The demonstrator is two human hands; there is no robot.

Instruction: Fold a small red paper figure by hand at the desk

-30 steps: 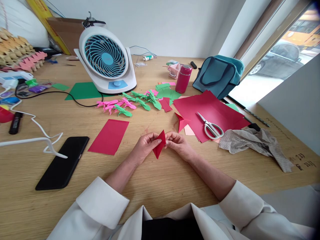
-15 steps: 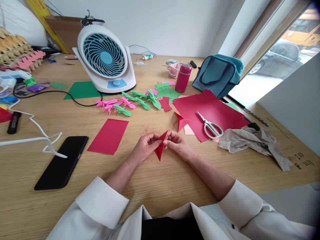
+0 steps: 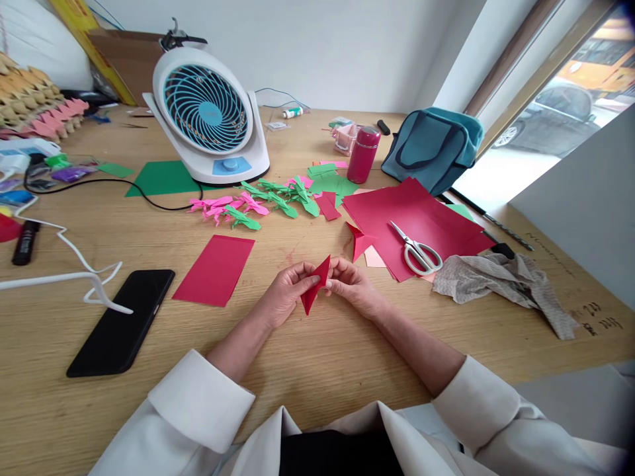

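Observation:
A small folded piece of red paper (image 3: 315,285), pointed at its upper and lower ends, is held above the table between my hands. My left hand (image 3: 288,287) pinches its left side, thumb on the near face. On its right edge, the thumb and fingers of my right hand (image 3: 353,285) are closed too. Another folded red paper piece (image 3: 358,241) lies just beyond my right hand. Flat red rectangles of paper (image 3: 214,270) rest to the left, and large red sheets (image 3: 411,221) spread to the right with white-handled scissors (image 3: 419,251) on top.
Pink and green folded paper figures (image 3: 278,197) lie ahead, before a white fan (image 3: 208,112). A red flask (image 3: 364,155) and a blue bag (image 3: 431,149) stand behind the sheets. A black phone (image 3: 122,322) is at left, a crumpled cloth (image 3: 501,284) at right.
The folded red paper has turned slightly, its lower point swinging to the left. Both hands keep hold of it in nearly the same place.

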